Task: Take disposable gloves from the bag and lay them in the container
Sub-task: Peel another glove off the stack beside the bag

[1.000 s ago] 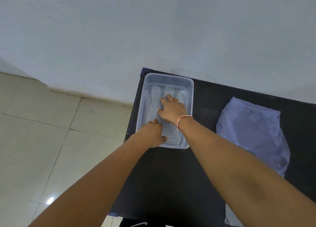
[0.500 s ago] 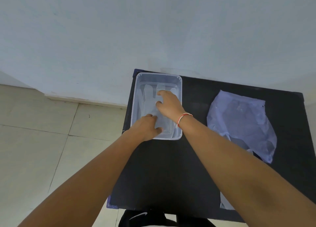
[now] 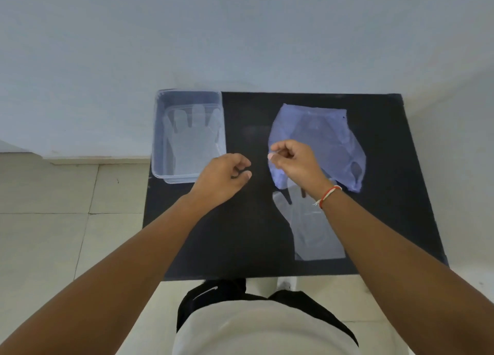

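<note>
A clear plastic container [image 3: 158,140] stands at the far left corner of the black table [image 3: 235,237], with a translucent glove [image 3: 193,143] lying flat inside it. A bluish plastic bag [image 3: 326,135] lies to the right. Another translucent glove [image 3: 311,231] lies on the table just below the bag, its fingers pointing at the bag. My left hand [image 3: 223,177] hovers beside the container's near right corner, fingers loosely curled and empty. My right hand [image 3: 294,162] hangs over the bag's left edge, fingers curled in; I see nothing held in it.
The table's far edge sits against a pale wall [image 3: 240,34]. Tiled floor [image 3: 53,221] lies to the left. My torso in a white shirt [image 3: 262,328] is at the table's near edge.
Both hands have come out of the container and moved right, leaving the glove inside. The right hand now reaches the bag. The view has pulled back and shifted right.
</note>
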